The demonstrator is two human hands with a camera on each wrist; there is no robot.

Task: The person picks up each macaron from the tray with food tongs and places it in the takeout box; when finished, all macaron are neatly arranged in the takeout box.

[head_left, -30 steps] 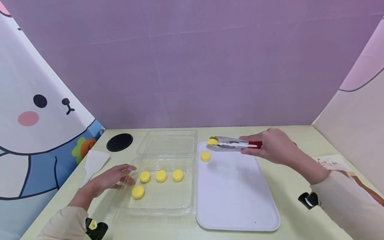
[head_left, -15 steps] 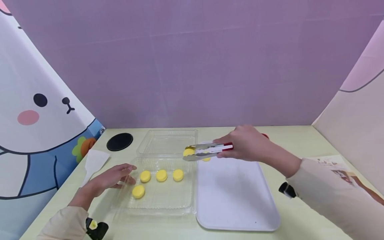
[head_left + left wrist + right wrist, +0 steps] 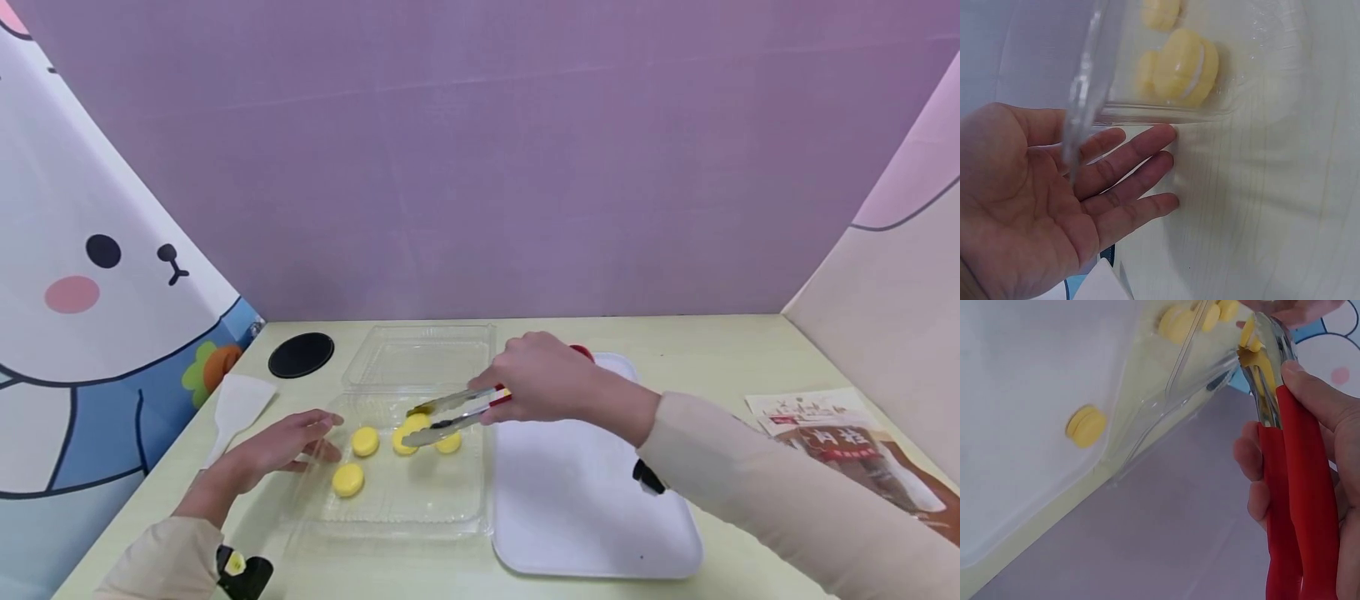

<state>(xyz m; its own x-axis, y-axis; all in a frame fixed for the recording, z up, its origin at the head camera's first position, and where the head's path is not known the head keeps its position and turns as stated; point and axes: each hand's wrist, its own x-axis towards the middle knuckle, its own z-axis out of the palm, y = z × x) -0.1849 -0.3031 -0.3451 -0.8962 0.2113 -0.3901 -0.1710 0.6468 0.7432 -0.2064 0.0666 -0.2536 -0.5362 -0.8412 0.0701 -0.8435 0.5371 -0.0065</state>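
Note:
My right hand (image 3: 543, 375) grips metal tongs (image 3: 1305, 469) by their red handles. A yellow macaron (image 3: 1250, 334) sits between the tong tips, over the clear plastic clamshell box (image 3: 420, 508). In the head view it overlaps the middle macaron of the box's back row. Below that row, near the left wall, another macaron (image 3: 348, 480) lies in the box. My left hand (image 3: 281, 442) is at the box's left side, fingers (image 3: 1138, 181) loosely extended along its edge. One macaron (image 3: 1087, 426) lies on the white tray (image 3: 592, 508); my right hand hides it in the head view.
The box's lid (image 3: 420, 358) lies open toward the back. A white spatula (image 3: 242, 404) and a black round disc (image 3: 301, 355) are at the left. A printed food packet (image 3: 847, 442) lies right of the tray, partly under the right sleeve.
My right hand has carried the tongs and macaron left and nearer, from over the tray's back corner to over the box. My left hand stays in place.

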